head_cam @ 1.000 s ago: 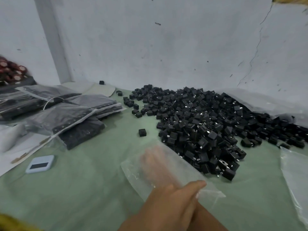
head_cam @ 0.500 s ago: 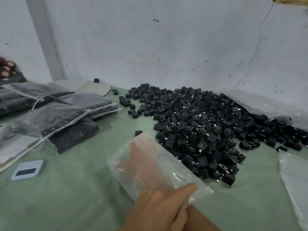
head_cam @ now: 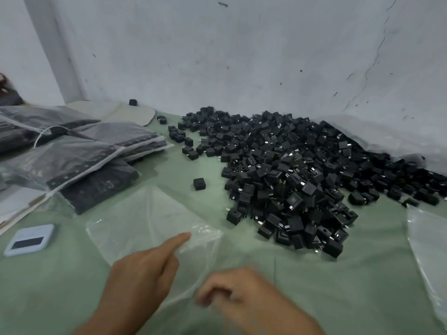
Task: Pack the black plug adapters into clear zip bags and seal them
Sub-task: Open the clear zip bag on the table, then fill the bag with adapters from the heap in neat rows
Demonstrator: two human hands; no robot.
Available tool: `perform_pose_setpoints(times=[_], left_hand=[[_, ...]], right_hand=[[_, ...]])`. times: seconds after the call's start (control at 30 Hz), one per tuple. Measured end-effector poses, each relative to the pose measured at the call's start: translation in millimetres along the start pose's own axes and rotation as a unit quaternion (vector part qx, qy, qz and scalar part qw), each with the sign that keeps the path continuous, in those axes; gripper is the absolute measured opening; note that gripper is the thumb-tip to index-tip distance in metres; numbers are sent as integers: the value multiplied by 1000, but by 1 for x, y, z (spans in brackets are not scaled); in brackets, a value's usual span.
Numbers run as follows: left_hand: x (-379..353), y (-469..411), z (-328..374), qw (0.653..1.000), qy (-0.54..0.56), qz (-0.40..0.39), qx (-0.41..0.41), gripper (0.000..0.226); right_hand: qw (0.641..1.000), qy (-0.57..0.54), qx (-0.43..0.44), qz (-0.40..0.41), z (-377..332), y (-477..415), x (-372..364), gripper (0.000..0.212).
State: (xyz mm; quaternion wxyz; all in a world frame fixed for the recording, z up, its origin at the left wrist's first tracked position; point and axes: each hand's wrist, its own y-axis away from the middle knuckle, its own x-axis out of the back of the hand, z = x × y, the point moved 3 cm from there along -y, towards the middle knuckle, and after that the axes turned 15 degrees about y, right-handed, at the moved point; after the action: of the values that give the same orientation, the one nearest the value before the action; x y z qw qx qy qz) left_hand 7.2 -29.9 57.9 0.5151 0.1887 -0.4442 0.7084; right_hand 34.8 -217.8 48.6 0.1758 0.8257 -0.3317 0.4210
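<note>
Your left hand (head_cam: pixel 142 274) holds the near edge of a thin, clear zip bag (head_cam: pixel 150 226), thumb stretched along its crinkled rim with the film pinched against the fingers beneath; the bag is soft, glossy and empty, lying slack on the pale green table cover (head_cam: pixel 314 286). Your right hand (head_cam: pixel 242 293) sits just beside it with fingers curled at the bag's near corner, but motion blur keeps you from telling whether they actually grip the film. The black plug adapters (head_cam: pixel 290 175) lie in a broad heap to the right of the bag, small matte cubes with short metal prongs glinting here and there; one stray adapter (head_cam: pixel 199 184) sits apart, between the heap and the bag. The heap's far side runs onto a rumpled plastic sheet (head_cam: pixel 387 134) against the scuffed white wall. At left, filled bags (head_cam: pixel 72 151) are stacked flat, their contents only a dark mass behind cloudy film and cut off by the frame edge. A small pale-blue device (head_cam: pixel 30 240) with a dark screen lies near them. Another clear bag (head_cam: pixel 428 245) is cropped at the right edge.
</note>
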Motion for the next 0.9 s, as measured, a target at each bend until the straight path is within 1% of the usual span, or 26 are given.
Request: perform_pose_setpoints(times=[0.07, 0.1, 0.13, 0.17, 0.23, 0.27, 0.33, 0.4, 0.43, 0.47, 0.5, 0.53, 0.57, 0.6, 0.63, 0.67, 0.77, 0.8, 0.83, 0.87, 0.9], left_hand=[[0, -4, -8, 998, 31, -18, 43, 43], [-1, -4, -8, 997, 47, -30, 50, 40], [-1, -4, -5, 996, 62, -35, 52, 37], [-2, -5, -4, 995, 69, -36, 55, 35], [-5, -4, -6, 992, 95, -43, 71, 39], [-6, -3, -8, 991, 99, -45, 73, 41], [-8, 0, -8, 991, 104, -56, 66, 46], [-9, 1, -10, 991, 96, -66, 65, 50], [-9, 1, -11, 991, 90, -68, 67, 52], [-10, 0, -12, 991, 82, -71, 72, 53], [-12, -1, -11, 992, 74, -74, 75, 53], [-14, -3, -9, 992, 71, -73, 73, 53], [-16, -5, -6, 992, 73, -71, 70, 53], [-19, -7, -2, 992, 77, -71, 68, 52], [-22, -9, 2, 992, 79, -74, 65, 51], [-25, -12, 7, 992, 79, -78, 60, 50], [-39, -18, 26, 992, 74, -97, 36, 49], [-43, -19, 33, 992, 73, -104, 26, 48], [-47, -19, 41, 991, 74, -108, 14, 48], [-51, -18, 48, 991, 74, -110, 2, 48], [-54, -17, 55, 991, 72, -111, -10, 48]], right_hand=[[990, 43, -46, 129, 29, -12, 26, 21], [975, 96, -68, 190, 42, -21, 39, 21], [959, 160, -100, 211, 54, -35, 48, 22], [946, 221, -128, 202, 63, -52, 52, 27], [931, 296, -162, 139, 81, -84, 46, 36], [923, 326, -177, 104, 86, -96, 41, 37], [904, 376, -193, 64, 90, -107, 34, 33], [898, 391, -189, 64, 87, -105, 35, 32], [913, 355, -183, 85, 86, -100, 39, 33], [938, 263, -189, 121, 84, -91, 45, 33], [959, 96, -207, 165, 82, -79, 51, 32], [949, -109, -214, 205, 80, -65, 56, 30], [904, -300, -209, 224, 76, -50, 58, 31], [849, -439, -190, 224, 73, -35, 58, 32], [812, -511, -174, 223, 72, -22, 56, 32], [795, -539, -166, 223, 71, -8, 53, 29], [783, -554, -168, 228, 66, 21, 37, 19], [784, -555, -166, 222, 64, 27, 30, 17], [787, -560, -157, 207, 61, 31, 23, 18], [794, -560, -142, 188, 56, 34, 16, 24], [806, -550, -130, 178, 54, 34, 11, 34]])
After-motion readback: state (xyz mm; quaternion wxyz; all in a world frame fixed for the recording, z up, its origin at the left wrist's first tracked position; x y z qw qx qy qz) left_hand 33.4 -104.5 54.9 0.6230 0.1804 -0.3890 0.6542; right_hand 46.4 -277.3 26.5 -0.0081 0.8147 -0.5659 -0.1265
